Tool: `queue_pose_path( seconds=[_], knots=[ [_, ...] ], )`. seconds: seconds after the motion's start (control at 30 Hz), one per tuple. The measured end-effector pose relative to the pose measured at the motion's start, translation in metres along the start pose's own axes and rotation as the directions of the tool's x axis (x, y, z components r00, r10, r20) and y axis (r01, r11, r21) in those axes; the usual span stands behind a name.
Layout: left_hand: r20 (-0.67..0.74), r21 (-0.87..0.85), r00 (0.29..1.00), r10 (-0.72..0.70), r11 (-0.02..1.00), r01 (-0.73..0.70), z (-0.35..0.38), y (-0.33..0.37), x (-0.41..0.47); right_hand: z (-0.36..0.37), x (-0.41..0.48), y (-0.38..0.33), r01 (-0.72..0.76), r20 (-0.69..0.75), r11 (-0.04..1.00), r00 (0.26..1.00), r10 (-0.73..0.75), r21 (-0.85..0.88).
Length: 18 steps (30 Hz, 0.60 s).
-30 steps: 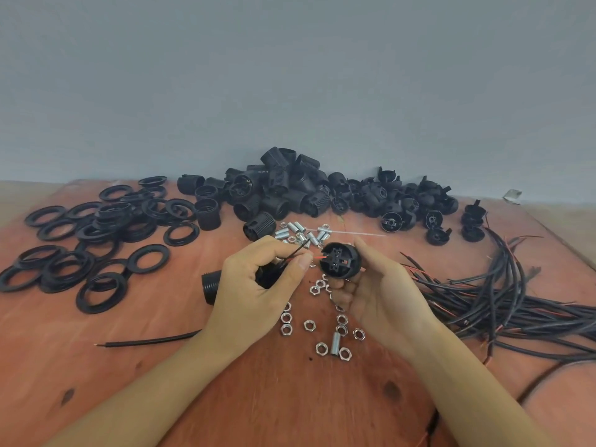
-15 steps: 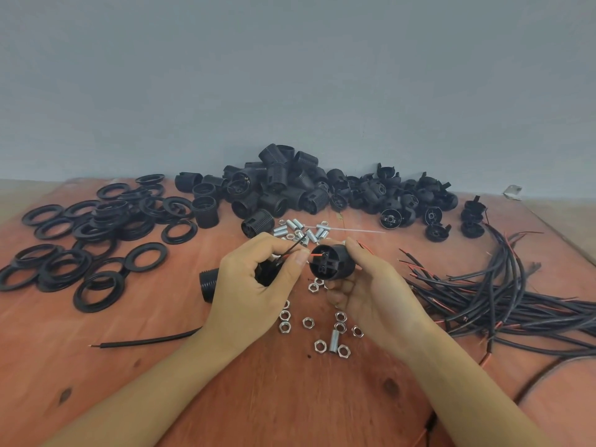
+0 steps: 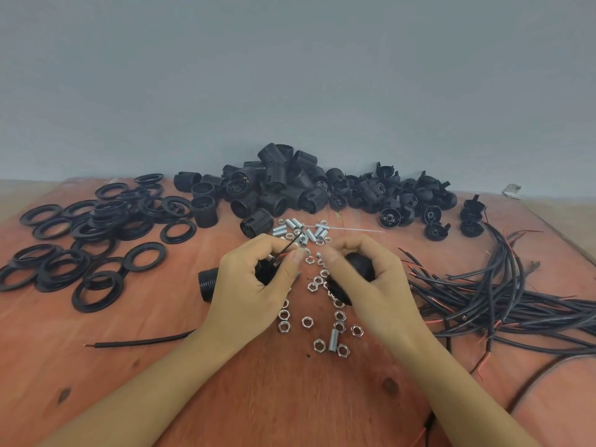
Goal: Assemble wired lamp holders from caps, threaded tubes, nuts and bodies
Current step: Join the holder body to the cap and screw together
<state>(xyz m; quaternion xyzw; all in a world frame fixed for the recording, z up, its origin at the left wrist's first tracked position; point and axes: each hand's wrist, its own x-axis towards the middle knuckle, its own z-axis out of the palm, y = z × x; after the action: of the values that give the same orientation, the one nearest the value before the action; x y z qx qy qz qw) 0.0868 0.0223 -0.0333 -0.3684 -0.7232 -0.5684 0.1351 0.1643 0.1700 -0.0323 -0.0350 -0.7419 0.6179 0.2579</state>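
My left hand (image 3: 254,285) grips a small black cap (image 3: 267,272), and its thumb and forefinger pinch the black and red wire ends (image 3: 290,246) that stick up out of it. The cap's black cable (image 3: 138,341) trails left from under that wrist. My right hand (image 3: 374,285) is curled over a round black lamp holder part (image 3: 358,264) that it mostly hides. A gap with loose nuts (image 3: 309,321) separates the two hands. A threaded black body (image 3: 208,283) lies on the table just behind my left hand.
Short threaded tubes (image 3: 303,230) lie beyond the hands. Against the wall are piled black bodies (image 3: 277,188) and caps (image 3: 403,195). Several black rings (image 3: 96,240) cover the left side of the wooden table (image 3: 290,398). A wire bundle (image 3: 500,301) spreads at the right.
My right hand has drawn its black part away from the wire ends, to the right and down, and turned over it, so its open face no longer shows. My left hand has barely moved.
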Motion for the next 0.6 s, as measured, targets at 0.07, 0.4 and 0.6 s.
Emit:
queue_pose_path(
  seconds=[0.07, 0.4, 0.6],
  knots=[
    [0.015, -0.017, 1.000, -0.018, 1.000, 0.018, 0.000, 0.000, 0.000, 0.001, -0.001, 0.006, 0.111, 0.025, 0.983, 0.994, -0.109, -0.147],
    [0.043, -0.049, 0.996, -0.080, 0.995, 0.082, 0.000, -0.003, 0.000, -0.001, 0.001, 0.013, 0.279, 0.049, 0.902, 0.959, -0.279, -0.330],
    [0.062, -0.045, 0.994, -0.085, 0.995, 0.088, 0.000, -0.003, 0.000, 0.000, 0.001, 0.013, 0.267, 0.058, 0.874, 0.962, -0.266, -0.407]
  ],
)
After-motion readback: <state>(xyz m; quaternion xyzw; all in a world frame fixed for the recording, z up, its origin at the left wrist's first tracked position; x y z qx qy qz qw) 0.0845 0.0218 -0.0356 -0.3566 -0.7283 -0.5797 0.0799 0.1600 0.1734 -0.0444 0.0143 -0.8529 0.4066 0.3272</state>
